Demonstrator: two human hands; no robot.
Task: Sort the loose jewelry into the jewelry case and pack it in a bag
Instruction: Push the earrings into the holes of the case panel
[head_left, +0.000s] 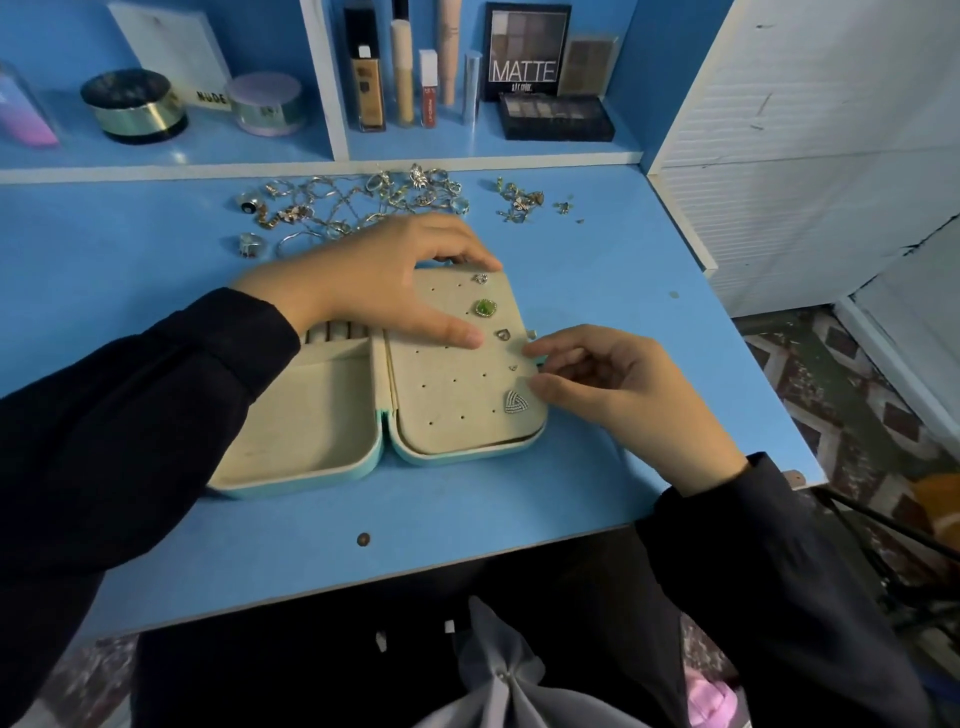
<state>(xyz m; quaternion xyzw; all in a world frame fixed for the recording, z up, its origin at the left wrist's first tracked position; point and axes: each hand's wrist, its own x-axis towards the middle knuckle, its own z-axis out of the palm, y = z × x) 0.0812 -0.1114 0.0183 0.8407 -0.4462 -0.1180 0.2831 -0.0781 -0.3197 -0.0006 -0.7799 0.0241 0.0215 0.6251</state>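
Note:
An open jewelry case (306, 415) with beige lining and a teal shell lies on the blue desk. Its right half is a perforated earring panel (447, 384) with several earrings pinned along its right side, among them a green one (486, 307) and a triangular one (516, 402). My left hand (395, 280) grips the panel, fingers over its far edge and thumb on its face. My right hand (597, 384) has curled fingers at the panel's right edge, pinching there near a tiny earring (513, 368); what it pinches is hidden. Loose jewelry (358, 205) lies piled behind the case.
A smaller cluster of earrings (519, 200) lies at the back right of the blue desk (597, 270). Shelves behind hold cosmetics, jars (134, 106) and a palette (556, 117). A white cabinet (810, 130) stands to the right. A grey fabric bag (498, 680) rests on my lap.

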